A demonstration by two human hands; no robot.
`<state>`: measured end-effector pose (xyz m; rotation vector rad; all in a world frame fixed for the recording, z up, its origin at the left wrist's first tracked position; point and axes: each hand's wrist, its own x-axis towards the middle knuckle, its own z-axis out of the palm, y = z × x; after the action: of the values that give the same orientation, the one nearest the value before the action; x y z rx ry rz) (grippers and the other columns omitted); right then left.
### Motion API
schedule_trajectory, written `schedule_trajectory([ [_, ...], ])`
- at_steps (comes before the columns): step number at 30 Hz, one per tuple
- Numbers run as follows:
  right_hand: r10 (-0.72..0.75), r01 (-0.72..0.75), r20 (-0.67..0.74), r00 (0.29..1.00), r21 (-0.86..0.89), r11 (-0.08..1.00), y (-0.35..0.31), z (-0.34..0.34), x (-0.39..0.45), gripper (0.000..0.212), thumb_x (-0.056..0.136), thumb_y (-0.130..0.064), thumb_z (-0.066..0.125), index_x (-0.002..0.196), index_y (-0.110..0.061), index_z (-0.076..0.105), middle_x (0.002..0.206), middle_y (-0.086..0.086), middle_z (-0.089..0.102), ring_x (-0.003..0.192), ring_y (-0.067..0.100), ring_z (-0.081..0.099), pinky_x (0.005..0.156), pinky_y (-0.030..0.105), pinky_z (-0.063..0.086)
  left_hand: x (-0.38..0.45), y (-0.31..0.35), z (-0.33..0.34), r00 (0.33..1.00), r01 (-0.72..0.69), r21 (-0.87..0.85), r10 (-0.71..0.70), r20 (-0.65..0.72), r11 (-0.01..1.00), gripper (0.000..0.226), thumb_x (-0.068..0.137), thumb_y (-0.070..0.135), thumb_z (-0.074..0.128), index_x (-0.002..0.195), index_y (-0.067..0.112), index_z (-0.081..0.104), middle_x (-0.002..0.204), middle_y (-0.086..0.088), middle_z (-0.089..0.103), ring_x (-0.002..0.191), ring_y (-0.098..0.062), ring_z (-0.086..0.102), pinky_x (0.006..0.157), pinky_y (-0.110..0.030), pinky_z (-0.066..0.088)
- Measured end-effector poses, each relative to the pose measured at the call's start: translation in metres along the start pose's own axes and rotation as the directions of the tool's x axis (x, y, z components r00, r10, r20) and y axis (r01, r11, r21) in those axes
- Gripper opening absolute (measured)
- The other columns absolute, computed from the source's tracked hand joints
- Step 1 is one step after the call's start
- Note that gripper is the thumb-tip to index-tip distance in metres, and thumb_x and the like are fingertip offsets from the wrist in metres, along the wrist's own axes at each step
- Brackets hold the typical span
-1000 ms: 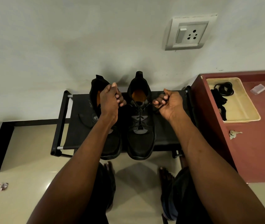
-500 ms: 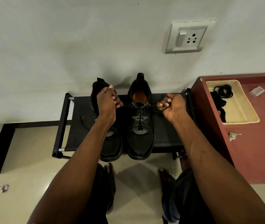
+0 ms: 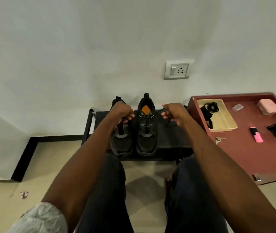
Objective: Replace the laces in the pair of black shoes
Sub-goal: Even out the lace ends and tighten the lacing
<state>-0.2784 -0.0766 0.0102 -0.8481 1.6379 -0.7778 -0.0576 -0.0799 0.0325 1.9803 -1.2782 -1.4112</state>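
Rack (image 3: 172,132): black fabric shelf on tube frame; we see both shoes standing on it, toes toward us.
Right shoe (image 3: 146,130): matte mesh, orange insole, partly laced.
Left shoe (image 3: 121,140): half hidden behind our left arm.
Hands: left hand (image 3: 123,111) and right hand (image 3: 173,112) each pinch a lace end.
Lace (image 3: 157,113): thin black cord; we should pull both ends evenly.
Tray (image 3: 228,121): cream plastic, on the counter (image 3: 245,157), holding more black laces.

The black shoes (image 3: 146,132) look matt knit cloth; the rack (image 3: 171,135) has a dull fabric shelf; the maroon tabletop (image 3: 245,157) looks smooth; the tray (image 3: 224,115) is cream plastic.
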Motion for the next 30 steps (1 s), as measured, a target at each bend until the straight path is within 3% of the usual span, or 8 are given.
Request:
schedule_trajectory([
  [2, -0.016, 0.017, 0.040, 0.999, -0.008, 1.000, -0.029, -0.008, -0.029, 0.010, 0.100, -0.016, 0.052, 0.098, -0.010, 0.059, 0.064, 0.004, 0.055, 0.053, 0.017, 0.049, 0.052, 0.026, 0.040, -0.026, 0.020, -0.016, 1.000, -0.007, 0.009, 0.007, 0.023, 1.000, 0.023, 0.100, 0.009, 0.050, 0.080, 0.004, 0.060, 0.064, -0.006, 0.057, 0.049, -0.014, 0.046, 0.043, -0.024, 0.036],
  [4, -0.044, 0.044, 0.074, 0.996, -0.002, 0.999, -0.057, -0.016, -0.054, 0.013, 0.101, -0.010, 0.047, 0.094, -0.010, 0.058, 0.062, 0.003, 0.049, 0.052, 0.017, 0.045, 0.051, 0.028, 0.041, -0.055, 0.042, -0.031, 0.996, -0.063, -0.099, 0.069, 0.060, 0.993, 0.019, 0.100, 0.008, 0.051, 0.082, 0.008, 0.058, 0.069, -0.004, 0.058, 0.050, -0.011, 0.047, 0.042, -0.020, 0.039],
  [9, -0.147, 0.110, 0.208, 0.967, 0.181, 0.977, -0.132, -0.039, -0.117, 0.017, 0.100, -0.016, 0.051, 0.087, -0.011, 0.060, 0.077, 0.004, 0.064, 0.069, 0.016, 0.064, 0.069, 0.031, 0.053, -0.115, 0.100, -0.064, 0.950, -0.225, -0.443, 0.296, 0.098, 0.868, 0.006, 0.097, 0.006, 0.055, 0.096, 0.007, 0.060, 0.085, -0.011, 0.070, 0.063, -0.013, 0.067, 0.055, -0.022, 0.054],
  [14, -0.302, 0.168, 0.286, 0.909, 0.411, 0.896, -0.195, -0.053, -0.163, 0.022, 0.095, -0.010, 0.042, 0.102, 0.000, 0.061, 0.110, 0.020, 0.073, 0.100, 0.028, 0.072, 0.085, 0.038, 0.055, -0.154, 0.145, -0.080, 0.874, -0.343, -0.616, 0.482, 0.069, 0.710, 0.021, 0.097, 0.003, 0.044, 0.106, -0.007, 0.060, 0.103, -0.025, 0.071, 0.089, -0.032, 0.074, 0.073, -0.035, 0.061],
  [18, -0.400, 0.350, 0.212, 0.891, 0.239, 0.906, -0.225, -0.053, -0.183, 0.018, 0.093, 0.002, 0.046, 0.103, 0.001, 0.061, 0.095, 0.016, 0.074, 0.084, 0.023, 0.073, 0.081, 0.033, 0.056, -0.169, 0.174, -0.082, 0.801, -0.534, -0.506, 0.597, -0.046, 0.677, 0.014, 0.091, -0.010, 0.052, 0.102, -0.007, 0.061, 0.099, -0.025, 0.071, 0.089, -0.032, 0.074, 0.078, -0.038, 0.062],
  [23, -0.571, 0.568, -0.002, 0.821, -0.099, 0.817, -0.257, -0.051, -0.185, 0.019, 0.089, -0.006, 0.069, 0.102, 0.006, 0.071, 0.076, 0.009, 0.065, 0.058, 0.015, 0.053, 0.060, 0.025, 0.048, -0.169, 0.211, -0.086, 0.698, -0.714, -0.154, 0.676, -0.234, 0.683, 0.010, 0.091, 0.006, 0.066, 0.095, -0.002, 0.071, 0.078, -0.014, 0.069, 0.053, -0.018, 0.064, 0.044, -0.024, 0.048],
  [25, -0.638, 0.629, -0.010, 0.770, -0.159, 0.761, -0.266, -0.051, -0.182, 0.022, 0.086, -0.007, 0.074, 0.099, 0.010, 0.071, 0.078, 0.012, 0.061, 0.061, 0.015, 0.050, 0.059, 0.025, 0.044, -0.164, 0.223, -0.085, 0.652, -0.742, -0.039, 0.705, -0.279, 0.670, 0.012, 0.088, 0.013, 0.072, 0.094, 0.004, 0.075, 0.075, -0.007, 0.069, 0.054, -0.014, 0.059, 0.045, -0.023, 0.044],
  [30, -0.703, 0.696, -0.021, 0.711, -0.125, 0.707, -0.274, -0.047, -0.171, 0.013, 0.085, -0.003, 0.073, 0.090, 0.008, 0.071, 0.072, 0.012, 0.060, 0.059, 0.016, 0.051, 0.053, 0.023, 0.042, -0.155, 0.232, -0.082, 0.615, -0.782, -0.131, 0.719, -0.325, 0.610, 0.005, 0.084, 0.005, 0.076, 0.088, 0.002, 0.075, 0.076, -0.013, 0.070, 0.056, -0.016, 0.064, 0.054, -0.025, 0.054],
])
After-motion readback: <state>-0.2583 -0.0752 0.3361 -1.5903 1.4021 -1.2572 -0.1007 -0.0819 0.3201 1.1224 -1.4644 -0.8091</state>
